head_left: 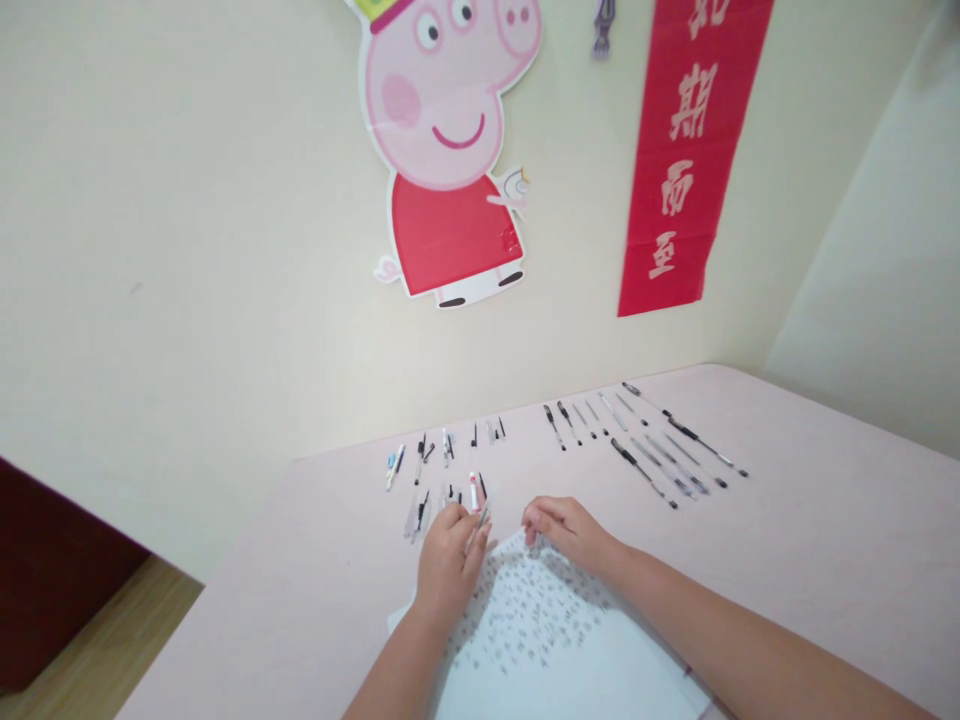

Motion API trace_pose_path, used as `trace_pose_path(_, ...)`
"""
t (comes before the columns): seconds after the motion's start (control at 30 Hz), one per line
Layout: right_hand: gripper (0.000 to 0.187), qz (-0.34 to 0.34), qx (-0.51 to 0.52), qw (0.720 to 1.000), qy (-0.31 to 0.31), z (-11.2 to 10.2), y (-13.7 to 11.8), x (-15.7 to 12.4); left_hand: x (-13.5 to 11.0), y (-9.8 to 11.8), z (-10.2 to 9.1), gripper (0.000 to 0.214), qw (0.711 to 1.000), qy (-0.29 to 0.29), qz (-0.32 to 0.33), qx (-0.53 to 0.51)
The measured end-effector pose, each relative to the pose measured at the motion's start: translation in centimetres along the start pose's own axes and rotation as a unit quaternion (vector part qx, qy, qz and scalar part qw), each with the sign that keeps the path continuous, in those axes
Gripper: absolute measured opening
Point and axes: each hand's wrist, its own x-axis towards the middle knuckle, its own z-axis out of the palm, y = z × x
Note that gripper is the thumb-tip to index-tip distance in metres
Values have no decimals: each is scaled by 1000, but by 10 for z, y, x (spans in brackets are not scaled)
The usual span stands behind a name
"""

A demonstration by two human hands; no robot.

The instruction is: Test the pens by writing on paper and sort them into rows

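Note:
My left hand (448,563) is closed on a slender grey pen part (480,522), which sticks up between thumb and fingers. Across from it, my right hand (568,530) hovers over the far edge of the paper with its fingers curled together. Whatever it may pinch is too small to make out. Beneath both hands lies a white sheet of paper (517,690), dotted with many small dark marks. Just beyond my left hand are a white and pink tube-like piece (474,490) and several dark pen parts (422,511).
The pale pink table (810,560) meets the wall at its far edge. Several pens and refills (645,470) lie in slanted rows at the back right. Small groups of pen pieces (445,446) lie at the back left. A pig cutout (457,230) and a red banner (679,190) hang above.

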Motion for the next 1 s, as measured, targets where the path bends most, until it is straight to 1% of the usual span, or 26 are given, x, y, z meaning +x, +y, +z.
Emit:
trace_pose_path(0.13,30,-19,-50,999,9,2,-9,-1,0,-3,3,32,999,27,-36,-23)
trace_pose_path(0.2,21,-23,-63,998,21,3,-12,-1,1,-7,6,36,995,43,-62,-59)
trace_pose_path(0.27,17,-22,-75,997,25,5,-13,-1,1,-12,10,38,987,52,-97,-115)
trace_pose_path(0.33,15,-21,-89,996,21,7,-13,-1,1,-14,13,38,972,40,-145,-182)
trace_pose_path(0.43,14,-33,-105,994,17,9,-13,-2,0,-15,16,38,940,4,-212,-267)
trace_pose_path(0.53,11,-34,-107,994,7,13,-14,-3,-1,-13,16,43,917,-28,-244,-314)
trace_pose_path(0.6,16,-18,-92,996,2,17,-16,-4,-1,-11,15,45,906,-53,-249,-337)
trace_pose_path(0.7,29,1,-63,998,-1,22,-20,-6,-2,-9,15,45,896,-91,-243,-360)
trace_pose_path(0.8,33,10,-59,998,-2,25,-20,-7,-2,-9,16,45,892,-107,-235,-370)
trace_pose_path(0.9,44,25,-58,998,-3,29,-17,-8,-2,-10,16,44,895,-114,-231,-365)
trace_pose_path(1.0,53,48,-51,997,-25,34,-12,-9,-2,-11,17,42,905,-112,-214,-350)
